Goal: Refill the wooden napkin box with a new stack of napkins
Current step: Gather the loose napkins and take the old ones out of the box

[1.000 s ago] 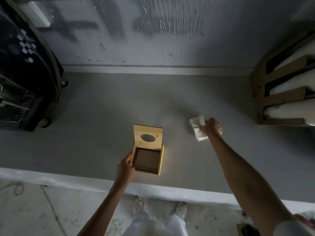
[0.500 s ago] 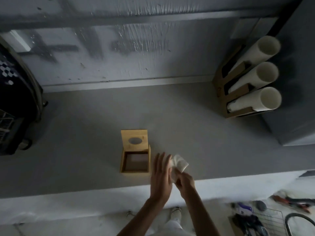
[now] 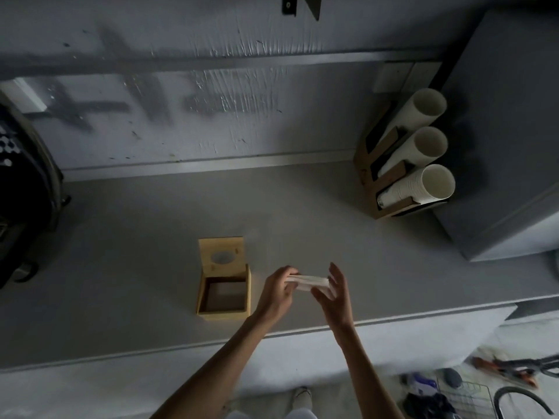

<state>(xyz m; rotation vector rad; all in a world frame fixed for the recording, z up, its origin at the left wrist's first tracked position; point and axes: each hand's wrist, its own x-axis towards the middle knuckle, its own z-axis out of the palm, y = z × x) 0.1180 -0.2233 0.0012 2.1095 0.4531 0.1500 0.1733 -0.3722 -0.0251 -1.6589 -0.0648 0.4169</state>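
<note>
stack of napkins held flat between left hand, fingers closed on one end, and right hand, cupped loosely round the other; open, seemingly empty box just left of left hand; step: squaring stack; next: lower it in level.

Wooden napkin box mouth unobstructed, lid upright behind; counter around bare

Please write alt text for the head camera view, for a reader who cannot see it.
Both hands, left hand and right hand, hold a white napkin stack above a grey counter, right of an open, empty wooden napkin box. A cup holder stands far right.
</note>
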